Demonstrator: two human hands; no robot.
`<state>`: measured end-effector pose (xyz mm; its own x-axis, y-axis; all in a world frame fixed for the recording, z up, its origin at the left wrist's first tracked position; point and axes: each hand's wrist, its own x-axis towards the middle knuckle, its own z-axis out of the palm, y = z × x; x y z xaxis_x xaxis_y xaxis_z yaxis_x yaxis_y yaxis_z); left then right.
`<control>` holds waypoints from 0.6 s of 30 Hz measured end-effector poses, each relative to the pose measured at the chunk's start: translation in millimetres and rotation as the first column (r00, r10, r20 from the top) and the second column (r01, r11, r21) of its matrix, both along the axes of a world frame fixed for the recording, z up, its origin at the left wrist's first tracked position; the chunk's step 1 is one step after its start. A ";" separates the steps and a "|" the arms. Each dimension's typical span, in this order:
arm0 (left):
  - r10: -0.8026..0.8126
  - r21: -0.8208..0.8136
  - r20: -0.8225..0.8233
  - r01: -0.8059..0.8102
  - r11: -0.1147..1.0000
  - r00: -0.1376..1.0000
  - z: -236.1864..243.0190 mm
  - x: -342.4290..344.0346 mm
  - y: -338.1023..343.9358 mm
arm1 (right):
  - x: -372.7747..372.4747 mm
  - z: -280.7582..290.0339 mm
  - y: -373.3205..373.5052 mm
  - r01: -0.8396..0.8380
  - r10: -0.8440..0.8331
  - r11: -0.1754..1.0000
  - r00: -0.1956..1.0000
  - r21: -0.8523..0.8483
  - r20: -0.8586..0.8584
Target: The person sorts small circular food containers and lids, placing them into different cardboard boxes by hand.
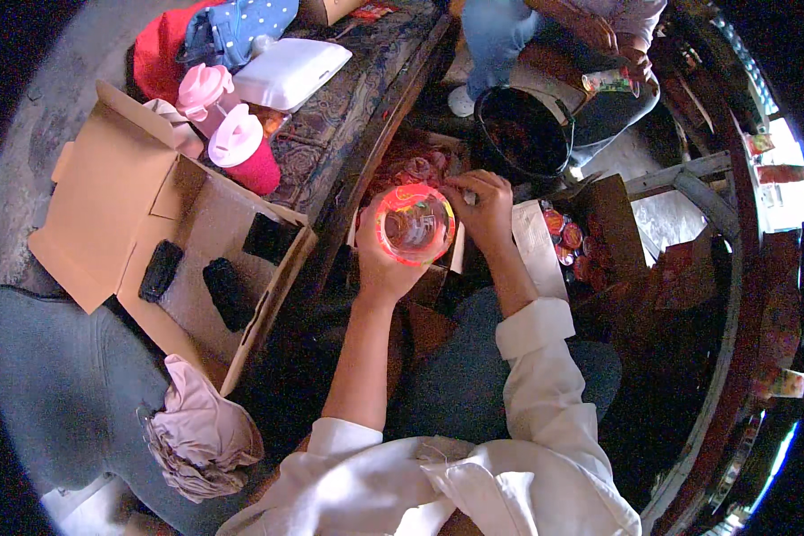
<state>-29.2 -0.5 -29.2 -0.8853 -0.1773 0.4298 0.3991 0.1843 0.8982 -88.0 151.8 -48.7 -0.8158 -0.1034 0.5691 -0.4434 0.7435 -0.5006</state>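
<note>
My left hand point(382, 261) is wrapped round a clear round plastic container point(413, 229) with a bright red and yellow printed ring at its rim. I look nearly straight down on it, so its side is mostly hidden. My right hand point(486, 204) is beside the container's upper right edge, its thumb and fingers pinched together. What they pinch, if anything, is too small to make out. Just beyond both hands, a box of reddish curled strands point(409, 167) is partly covered by the container.
An open cardboard box point(174, 304) with black bundles lies left, near pink-lidded cups point(238, 136) and a white foam box point(293, 73). Round red-topped tubs point(566, 234) are at right. Beyond stands a black bucket point(520, 134); another person's hands point(632, 55) hold a small packet point(609, 81).
</note>
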 end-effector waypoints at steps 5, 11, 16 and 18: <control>0.098 -0.089 -0.026 -0.100 0.991 0.995 1.3 -0.1 -1.3 | 14.6 20.9 -4.6 -0.044 0.035 0.966 0.999 -0.256 -0.039; 0.115 -0.255 -0.021 -0.116 0.960 0.993 9.6 0.1 -5.7 | 39.6 43.1 -9.6 -0.021 -0.027 0.973 0.979 -0.231 -0.203; 0.061 -0.152 0.104 -0.045 0.987 0.993 20.1 0.8 -2.1 | 41.5 38.6 -8.5 -0.003 -0.044 0.955 0.987 -0.296 -0.153; 0.114 -0.172 0.049 -0.104 0.980 0.992 14.7 -0.7 -2.3 | 38.2 44.6 -2.4 -0.044 0.017 0.995 0.963 -0.092 -0.270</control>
<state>-29.9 -2.8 -14.5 -0.8893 -0.2033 0.4096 0.3158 0.3749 0.8716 -49.8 149.3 -4.1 -0.6289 -0.0599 0.7752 -0.5930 0.6818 -0.4284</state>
